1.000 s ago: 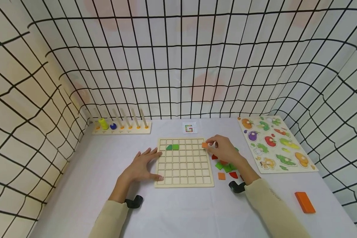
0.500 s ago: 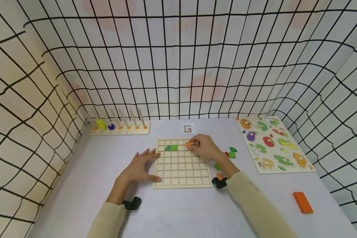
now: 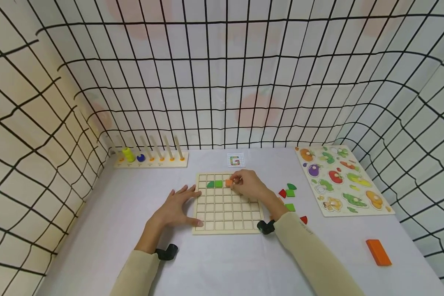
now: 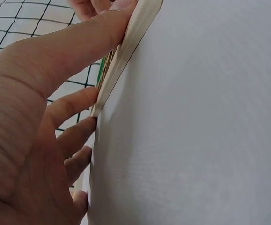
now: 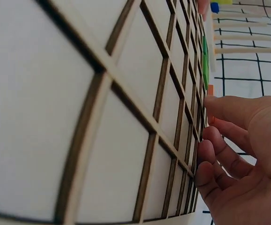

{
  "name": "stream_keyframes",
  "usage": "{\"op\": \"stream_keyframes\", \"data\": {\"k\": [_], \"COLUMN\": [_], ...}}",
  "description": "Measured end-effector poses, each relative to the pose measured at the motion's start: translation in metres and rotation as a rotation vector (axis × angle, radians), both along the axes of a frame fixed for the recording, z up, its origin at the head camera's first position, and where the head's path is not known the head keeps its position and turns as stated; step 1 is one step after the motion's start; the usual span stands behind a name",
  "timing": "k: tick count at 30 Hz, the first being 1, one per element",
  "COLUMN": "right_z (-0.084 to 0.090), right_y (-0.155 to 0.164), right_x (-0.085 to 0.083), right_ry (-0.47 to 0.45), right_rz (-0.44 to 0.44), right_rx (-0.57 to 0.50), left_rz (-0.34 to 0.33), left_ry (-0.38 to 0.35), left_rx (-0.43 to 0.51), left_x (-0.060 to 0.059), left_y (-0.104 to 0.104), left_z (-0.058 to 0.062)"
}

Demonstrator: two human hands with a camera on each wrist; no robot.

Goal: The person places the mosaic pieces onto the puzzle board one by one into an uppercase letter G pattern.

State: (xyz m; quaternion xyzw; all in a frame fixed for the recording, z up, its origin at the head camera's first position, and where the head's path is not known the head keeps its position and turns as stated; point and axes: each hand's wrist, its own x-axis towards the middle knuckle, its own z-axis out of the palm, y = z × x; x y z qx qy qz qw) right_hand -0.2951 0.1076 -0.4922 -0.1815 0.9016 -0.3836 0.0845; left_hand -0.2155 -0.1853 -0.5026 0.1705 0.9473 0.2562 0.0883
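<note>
Orange tile [image 3: 228, 183]: pinched by right hand [image 3: 248, 186] beside green tiles [image 3: 214, 183]; left hand [image 3: 177, 207] flat, fingers spread, steadying grid board [image 3: 227, 225].

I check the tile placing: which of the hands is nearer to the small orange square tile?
Right. The right hand pinches the small orange square tile; the left hand rests apart at the wooden grid board's left edge.

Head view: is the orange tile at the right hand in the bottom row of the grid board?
No. The orange tile sits near the grid board's top, beside two green tiles.
</note>
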Motion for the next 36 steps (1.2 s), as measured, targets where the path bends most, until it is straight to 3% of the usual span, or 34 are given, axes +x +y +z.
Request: {"op": "stream_keyframes", "data": {"k": [24,29,36], "right_z": [-0.003,-0.001,0.006], "right_y": [-0.005,0.003,0.030], "right_x": [-0.001,0.005,0.010], "right_ry": [0.003,-0.019,0.027], "right_rz": [0.007,0.008,-0.024], "right_rx": [0.028,-0.009,-0.032], "left_rz": [-0.010,-0.040,-0.029], "left_ry": [0.004,0.006,0.014], "left_rx": [0.014,0.023,0.023], "left_x": [-0.002,0.000,0.001], "left_y": [0.001,0.001,0.000], "left_z": [-0.003,-0.006,-0.001]}}
